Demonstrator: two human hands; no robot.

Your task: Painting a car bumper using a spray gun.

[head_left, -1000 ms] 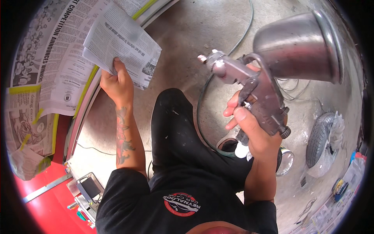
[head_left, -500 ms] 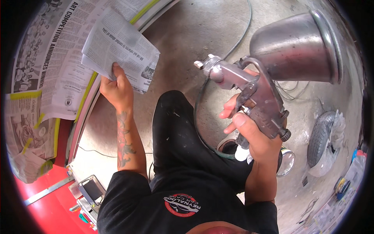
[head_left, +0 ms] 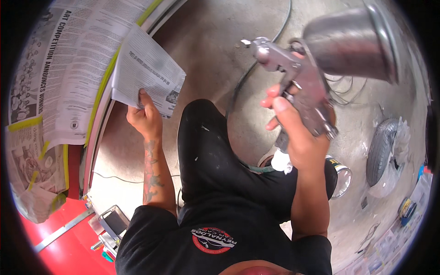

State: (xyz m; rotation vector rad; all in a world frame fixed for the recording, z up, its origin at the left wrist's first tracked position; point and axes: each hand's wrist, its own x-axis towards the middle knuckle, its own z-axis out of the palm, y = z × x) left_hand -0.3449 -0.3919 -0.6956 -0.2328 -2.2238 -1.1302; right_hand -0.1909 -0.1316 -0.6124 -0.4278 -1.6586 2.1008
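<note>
My left hand [head_left: 145,117] pinches the lower edge of a folded newspaper sheet [head_left: 149,68], thumb on top and fingers beneath. The sheet is held beside a panel edge bordered with yellow-green masking tape [head_left: 104,85]. On the right, my right hand [head_left: 300,133] is wrapped round the grip of a metal spray gun [head_left: 302,85], held up off the floor with its nozzle pointing left. A large silver cup [head_left: 346,43] sits on the gun, slightly blurred. White material [head_left: 281,161] shows at the bottom of the grip.
Newspaper masking [head_left: 78,68] covers the panel at left, above a red surface [head_left: 50,229]. A dark hose [head_left: 243,85] runs across the concrete floor. A tyre [head_left: 381,151] partly in plastic and a can [head_left: 341,178] stand at right. A tray [head_left: 113,222] lies lower left.
My left hand has moved slightly right and down with the folded newspaper. The spray gun in my right hand has shifted up and turned a little.
</note>
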